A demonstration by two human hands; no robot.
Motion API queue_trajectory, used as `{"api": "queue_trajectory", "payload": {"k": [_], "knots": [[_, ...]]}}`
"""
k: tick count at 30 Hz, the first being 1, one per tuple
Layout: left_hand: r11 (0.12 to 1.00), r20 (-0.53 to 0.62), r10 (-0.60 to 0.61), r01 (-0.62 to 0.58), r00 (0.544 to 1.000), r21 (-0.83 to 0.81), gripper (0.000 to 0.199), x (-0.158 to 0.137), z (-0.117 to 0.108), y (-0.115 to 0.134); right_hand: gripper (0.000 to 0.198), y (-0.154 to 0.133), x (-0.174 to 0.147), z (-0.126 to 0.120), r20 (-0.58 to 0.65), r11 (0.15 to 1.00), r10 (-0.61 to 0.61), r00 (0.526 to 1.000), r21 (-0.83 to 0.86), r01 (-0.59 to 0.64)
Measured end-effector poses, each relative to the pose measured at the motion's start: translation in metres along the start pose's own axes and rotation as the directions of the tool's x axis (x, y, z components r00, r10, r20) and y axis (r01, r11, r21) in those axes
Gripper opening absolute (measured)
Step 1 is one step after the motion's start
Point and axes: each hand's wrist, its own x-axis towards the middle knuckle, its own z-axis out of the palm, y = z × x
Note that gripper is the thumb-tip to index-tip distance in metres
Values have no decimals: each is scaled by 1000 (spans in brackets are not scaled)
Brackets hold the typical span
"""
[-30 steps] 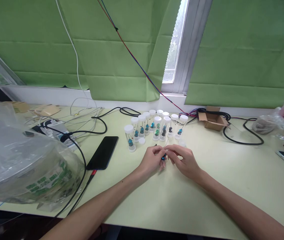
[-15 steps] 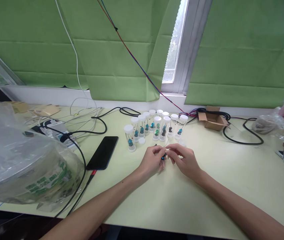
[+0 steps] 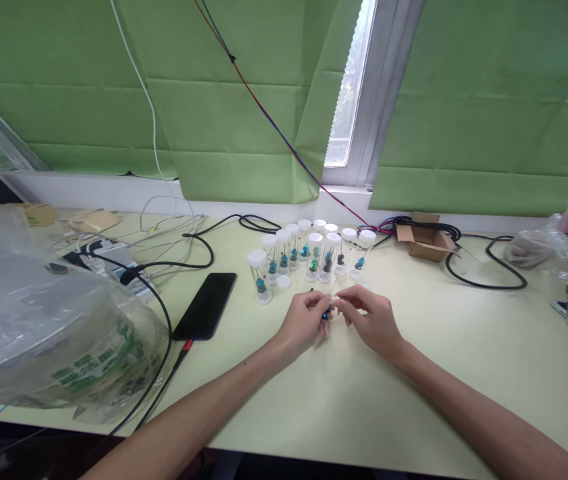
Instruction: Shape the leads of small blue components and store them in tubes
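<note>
My left hand (image 3: 308,317) is closed around a small blue and black piece with thin wire-like leads (image 3: 325,315), mostly hidden by the fingers. Close beside it, my right hand (image 3: 370,319) has thumb and forefinger brought together at a thin lead on that piece; the exact contact is too small to make out. Just beyond both hands stand several clear tubes with white caps (image 3: 314,257), each holding blue, green or dark small parts with thin leads. Nearest on the left is one such tube (image 3: 261,285), with a loose white cap (image 3: 284,283) lying beside it.
A black phone (image 3: 205,307) with a cable lies left of my hands. Further left, a large clear plastic bag (image 3: 64,333) covers the table (image 3: 284,407). A small open cardboard box (image 3: 425,244) and black cables (image 3: 494,285) sit at the back right.
My right hand has shifted very slightly, its fingertips a little lower near the lead. The left hand keeps its hold on the blue piece.
</note>
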Motion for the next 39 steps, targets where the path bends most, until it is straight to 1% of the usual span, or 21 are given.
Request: {"api": "queue_trajectory", "payload": {"k": [7, 10, 14, 17, 20, 22, 25, 31, 36, 39], "knots": [[1000, -42, 9, -8, 999, 16, 30, 0, 1, 3, 32, -1, 0, 0, -22, 997, 25, 999, -76, -26], [1000, -51, 22, -21, 998, 23, 29, 0, 1, 2, 34, -2, -1, 0, -20, 993, 11, 1000, -117, -13], [999, -58, 48, -47, 997, 21, 32, 0, 0, 1, 37, -1, -2, 1, -14, 991, -15, 1000, -131, 13], [997, -61, 66, -64, 996, 32, 32, 0, 0, 2, 39, -1, -2, 2, -12, 989, -9, 1000, -149, 8], [998, -60, 48, -46, 997, 32, 31, 0, 0, 2, 41, -2, -2, 2, -11, 989, 1, 1000, -147, -2], [999, -57, 24, -23, 998, 22, 30, 1, 0, 2, 41, -3, -2, 2, -6, 993, 24, 1000, -119, -25], [1000, -40, 6, -5, 999, 10, 29, 1, 0, 0, 39, -5, -1, 1, 25, 995, 94, 995, -29, -93], [998, -17, -29, 28, 999, -53, 30, 2, 0, 1, 36, -7, -1, 0, 95, 962, 225, 970, 139, -237], [992, -1, -44, 43, 999, -117, 31, 1, 1, 4, 36, -7, 2, -1, 163, 909, 258, 952, 293, -296], [990, 1, -53, 53, 999, -128, 32, 0, 1, 6, 35, -6, 4, -2, 197, 884, 268, 943, 338, -322]]}}
